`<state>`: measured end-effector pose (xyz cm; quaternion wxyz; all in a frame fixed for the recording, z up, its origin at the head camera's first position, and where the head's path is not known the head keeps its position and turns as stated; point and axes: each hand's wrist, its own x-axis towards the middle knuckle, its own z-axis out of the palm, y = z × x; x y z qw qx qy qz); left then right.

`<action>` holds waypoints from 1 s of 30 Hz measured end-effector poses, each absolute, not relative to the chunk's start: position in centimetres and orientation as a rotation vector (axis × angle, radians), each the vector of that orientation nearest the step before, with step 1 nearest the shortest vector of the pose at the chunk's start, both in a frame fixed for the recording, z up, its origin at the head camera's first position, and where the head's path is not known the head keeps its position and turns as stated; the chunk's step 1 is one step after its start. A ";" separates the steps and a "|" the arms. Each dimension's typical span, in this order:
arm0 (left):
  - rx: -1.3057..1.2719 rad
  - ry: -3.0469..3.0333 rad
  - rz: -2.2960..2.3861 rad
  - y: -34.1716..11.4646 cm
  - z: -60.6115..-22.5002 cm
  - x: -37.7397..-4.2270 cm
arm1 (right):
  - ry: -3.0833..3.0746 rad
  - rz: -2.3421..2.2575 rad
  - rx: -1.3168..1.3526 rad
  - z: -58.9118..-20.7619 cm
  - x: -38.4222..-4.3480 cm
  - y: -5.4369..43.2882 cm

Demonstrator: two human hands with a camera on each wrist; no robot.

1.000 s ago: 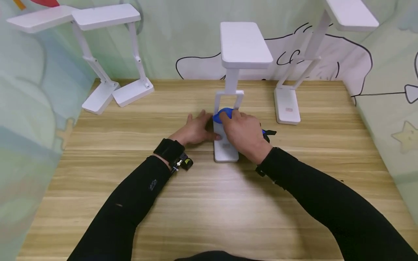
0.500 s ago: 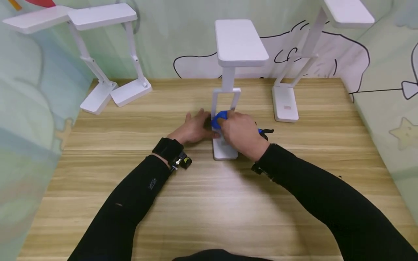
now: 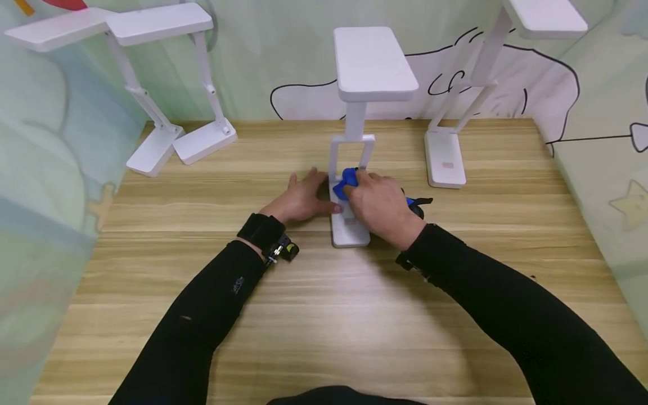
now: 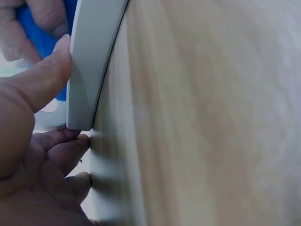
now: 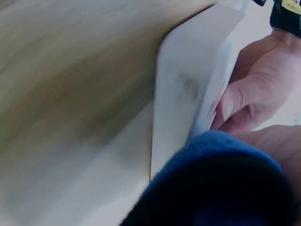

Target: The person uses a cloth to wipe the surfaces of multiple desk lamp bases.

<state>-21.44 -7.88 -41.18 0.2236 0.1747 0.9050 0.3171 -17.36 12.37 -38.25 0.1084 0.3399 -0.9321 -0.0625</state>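
Note:
A white folding desk lamp (image 3: 374, 64) stands upright in the middle of the table. My left hand (image 3: 304, 197) holds its base (image 3: 349, 233) from the left side; in the left wrist view the thumb (image 4: 54, 66) lies on the base's edge and the fingers are at its end. With curled fingers, my right hand (image 3: 382, 205) grips a blue fuzzy cloth (image 3: 345, 183) against the top of the base, just in front of the hinge. The right wrist view shows the cloth (image 5: 221, 143) close up, with my left thumb on the base beyond it.
Two more white lamps (image 3: 162, 25) stand close together at the back left, their heads overlapping in view. Another lamp (image 3: 445, 160) is at the back right. A printed wall (image 3: 298, 56) borders the wooden table (image 3: 304, 315) behind.
The right hand and blue cloth have shifted slightly over the base, and the cloth has bunched up differently. The left hand keeps its place on the lamp base.

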 end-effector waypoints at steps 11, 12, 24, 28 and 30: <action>0.410 2.492 0.851 -7.7 -41.0 -21.2 | -2.850 0.170 1.226 -38.6 -17.4 17.2; 0.398 2.490 0.845 -7.6 -40.9 -21.3 | -2.852 0.150 1.184 -38.7 -17.6 17.2; 0.352 2.476 0.809 -7.8 -40.4 -23.6 | -2.851 0.113 1.169 -38.7 -17.9 16.3; 0.363 2.479 0.838 -7.8 -40.6 -23.4 | -2.870 0.114 1.235 -37.9 -17.9 16.5; 0.369 2.480 0.856 -7.7 -40.7 -23.3 | -2.895 0.122 1.149 -38.0 -18.4 16.3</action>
